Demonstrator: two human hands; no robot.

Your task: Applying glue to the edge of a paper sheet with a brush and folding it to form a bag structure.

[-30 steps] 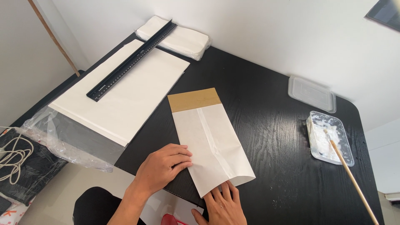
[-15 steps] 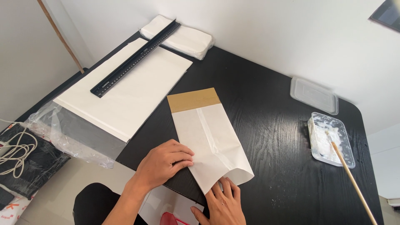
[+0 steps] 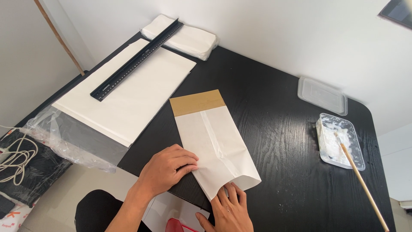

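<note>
White paper bag (image 3: 216,141) lay flat on black table (image 3: 274,116) | left hand (image 3: 165,169) pressed open-fingered on its left edge | right hand (image 3: 227,210) spread flat, fingertips on its near end.

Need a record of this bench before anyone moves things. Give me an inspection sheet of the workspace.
Surface: black wood-grain table, bare in the middle.
Job's things: white paper bag with a brown band at its far end, lying flat, near corner folded.
Hands: left hand pressing the bag's left edge; right hand at its near corner. Both flat, gripping nothing.
Clutter: stack of white sheets under a black ruler; pack of white paper; clear lid; tray of white paste with a wooden stick; clear plastic wrap.
Cables: white cord coiled at left, off the table.
Surroundings: white wall; wooden rod leaning at left.
</note>
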